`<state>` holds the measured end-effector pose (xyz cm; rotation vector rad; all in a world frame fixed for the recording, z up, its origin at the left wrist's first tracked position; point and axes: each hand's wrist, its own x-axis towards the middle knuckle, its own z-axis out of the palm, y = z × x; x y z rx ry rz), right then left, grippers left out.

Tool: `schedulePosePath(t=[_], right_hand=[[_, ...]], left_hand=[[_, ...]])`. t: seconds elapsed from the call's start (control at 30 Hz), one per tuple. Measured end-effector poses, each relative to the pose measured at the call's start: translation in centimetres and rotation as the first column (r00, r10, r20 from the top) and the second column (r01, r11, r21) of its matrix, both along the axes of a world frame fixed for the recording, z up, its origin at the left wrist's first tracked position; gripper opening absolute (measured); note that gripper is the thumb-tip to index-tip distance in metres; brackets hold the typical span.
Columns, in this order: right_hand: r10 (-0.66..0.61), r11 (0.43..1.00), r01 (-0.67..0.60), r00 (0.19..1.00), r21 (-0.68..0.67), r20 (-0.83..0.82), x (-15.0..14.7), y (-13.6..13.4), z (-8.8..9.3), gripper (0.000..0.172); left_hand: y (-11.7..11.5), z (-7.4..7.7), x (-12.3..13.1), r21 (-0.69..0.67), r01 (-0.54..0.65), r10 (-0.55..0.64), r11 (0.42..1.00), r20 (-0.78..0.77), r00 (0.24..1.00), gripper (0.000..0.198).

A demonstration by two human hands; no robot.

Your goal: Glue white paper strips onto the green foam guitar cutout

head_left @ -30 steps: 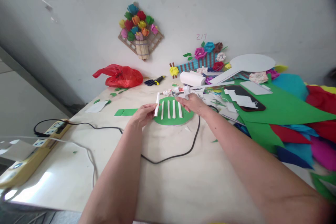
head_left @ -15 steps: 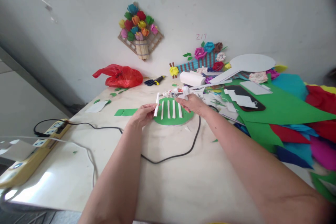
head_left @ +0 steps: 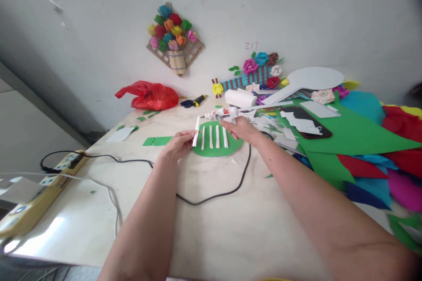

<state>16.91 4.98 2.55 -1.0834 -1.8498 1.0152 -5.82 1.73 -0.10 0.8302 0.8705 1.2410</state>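
My left hand (head_left: pixel 182 141) pinches a white rolled paper strip (head_left: pixel 196 131), held upright at the left edge of a green oval piece (head_left: pixel 214 152). Several similar white paper strips (head_left: pixel 211 137) lie side by side across the green oval. In my right hand (head_left: pixel 242 129) is a white hot glue gun (head_left: pixel 233 113), its nozzle pointing left toward the top of the held strip. My right fingers wrap round its handle, which is partly hidden. A green strip with dark dots (head_left: pixel 157 141) lies left of the oval.
A black cord (head_left: pixel 214 197) loops across the table near my forearms. A yellow power strip (head_left: pixel 52 189) lies at the left. Behind are a red plastic bag (head_left: pixel 153 95) and pliers (head_left: pixel 194 101). A phone (head_left: pixel 308 123), paper scraps and coloured sheets (head_left: pixel 359 127) crowd the right side.
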Motion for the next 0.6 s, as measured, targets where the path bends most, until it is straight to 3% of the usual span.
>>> schedulePosePath(t=[0.6], right_hand=[[0.056,0.996,-0.067,0.981,0.056,0.185,0.06,-0.35,0.27,0.045]], left_hand=[[0.39,-0.33,-0.26,0.006,-0.026,0.026,1.0,0.027,0.999,0.016]])
